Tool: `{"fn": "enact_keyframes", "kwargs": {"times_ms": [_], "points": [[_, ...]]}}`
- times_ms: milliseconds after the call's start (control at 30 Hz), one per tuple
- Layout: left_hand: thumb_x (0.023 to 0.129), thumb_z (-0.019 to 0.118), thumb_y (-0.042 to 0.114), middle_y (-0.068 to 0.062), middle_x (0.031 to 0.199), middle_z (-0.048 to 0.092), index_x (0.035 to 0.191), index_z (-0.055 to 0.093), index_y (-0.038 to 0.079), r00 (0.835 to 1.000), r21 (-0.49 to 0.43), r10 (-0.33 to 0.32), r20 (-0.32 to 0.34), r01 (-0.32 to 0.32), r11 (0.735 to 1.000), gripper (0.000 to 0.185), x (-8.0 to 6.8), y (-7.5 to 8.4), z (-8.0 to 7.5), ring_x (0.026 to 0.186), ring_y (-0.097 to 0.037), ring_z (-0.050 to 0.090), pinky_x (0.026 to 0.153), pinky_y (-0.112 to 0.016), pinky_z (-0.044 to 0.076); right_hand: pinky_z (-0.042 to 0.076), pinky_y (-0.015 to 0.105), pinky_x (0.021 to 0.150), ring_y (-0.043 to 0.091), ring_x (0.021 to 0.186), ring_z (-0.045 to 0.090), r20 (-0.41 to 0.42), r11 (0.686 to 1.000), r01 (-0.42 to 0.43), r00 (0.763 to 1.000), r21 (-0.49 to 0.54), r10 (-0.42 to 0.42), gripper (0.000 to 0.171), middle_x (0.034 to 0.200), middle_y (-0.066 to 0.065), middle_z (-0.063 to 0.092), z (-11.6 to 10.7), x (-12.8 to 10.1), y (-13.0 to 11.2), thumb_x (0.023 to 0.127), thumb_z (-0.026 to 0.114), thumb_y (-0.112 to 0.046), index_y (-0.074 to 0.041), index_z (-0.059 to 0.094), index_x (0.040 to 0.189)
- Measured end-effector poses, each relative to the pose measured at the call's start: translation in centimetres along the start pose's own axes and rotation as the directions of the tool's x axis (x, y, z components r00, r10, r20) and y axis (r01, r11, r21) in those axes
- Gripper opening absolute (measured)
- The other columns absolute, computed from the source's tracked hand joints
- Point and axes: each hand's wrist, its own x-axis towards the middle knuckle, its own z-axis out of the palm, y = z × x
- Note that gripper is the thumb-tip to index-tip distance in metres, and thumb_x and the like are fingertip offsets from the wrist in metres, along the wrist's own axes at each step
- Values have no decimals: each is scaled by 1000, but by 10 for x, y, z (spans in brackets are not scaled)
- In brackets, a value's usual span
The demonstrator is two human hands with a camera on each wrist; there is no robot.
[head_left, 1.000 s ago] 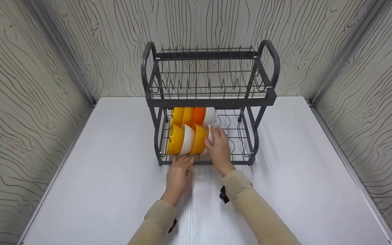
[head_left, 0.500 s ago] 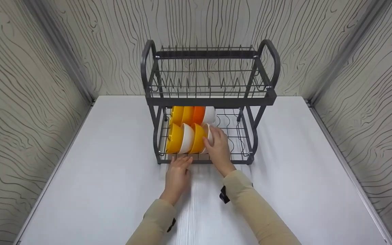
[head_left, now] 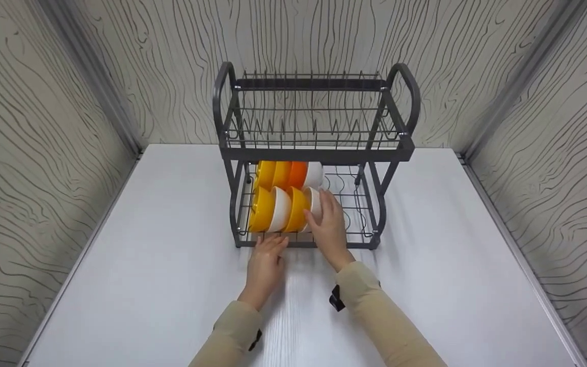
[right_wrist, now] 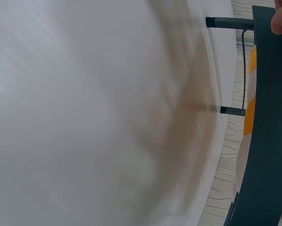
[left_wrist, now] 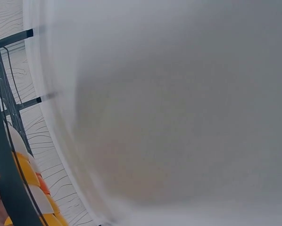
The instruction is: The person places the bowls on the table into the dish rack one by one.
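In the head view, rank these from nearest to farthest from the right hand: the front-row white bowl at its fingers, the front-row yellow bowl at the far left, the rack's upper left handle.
1. Front-row white bowl, touching the right hand.
2. Far-left yellow bowl, lower tier's left end.
3. Upper left handle, top rear of the rack.

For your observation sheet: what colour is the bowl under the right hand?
White bowl, touched by the right hand; clearest in the head view.

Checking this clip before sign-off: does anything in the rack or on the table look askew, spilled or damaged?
Nothing stands out. The bowls stand on edge in two neat rows on the lower tier of the dish rack. The right hand touches the front row's end white bowl; the left hand rests on the table.
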Motion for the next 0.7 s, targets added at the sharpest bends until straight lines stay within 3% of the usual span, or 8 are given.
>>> {"fn": "enact_keyframes", "kwargs": {"times_ms": [167, 267, 467, 700], "points": [[77, 64, -4, -3, 118, 65, 119, 63, 11, 998, 2, 42, 41, -43, 999, 45, 0, -3, -2, 116, -23, 57, 105, -51, 35, 27, 53, 110, 33, 134, 34, -18, 999, 20, 1000, -41, -21, 63, 147, 14, 34, -13, -7, 5, 88, 60, -35, -13, 35, 141], [78, 64, -2, -3, 124, 62, 123, 60, 11, 992, 12, 74, 102, -75, 997, 47, 1, -7, -7, 121, -24, 54, 107, -51, 34, 27, 53, 110, 33, 134, 33, -15, 997, 38, 999, -74, -39, 63, 147, 14, 33, -25, -10, 8, 87, 60, -34, -12, 35, 141], [82, 63, 1, -2, 134, 54, 133, 51, 13, 957, 50, 117, 267, -135, 990, 54, 2, -15, -23, 127, -23, 47, 109, -48, 31, 24, 56, 110, 34, 135, 30, 7, 987, 70, 998, -146, -70, 65, 148, 16, 30, -49, -15, 18, 87, 60, -36, -9, 35, 141], [84, 63, 9, -4, 136, 53, 131, 52, 11, 934, 79, 145, 328, -180, 981, 49, -2, -17, -37, 126, -26, 48, 107, -50, 34, 25, 55, 108, 35, 134, 31, 7, 966, 132, 991, -223, -134, 65, 144, 19, 34, -69, -23, 31, 87, 60, -36, -7, 36, 140]]}}
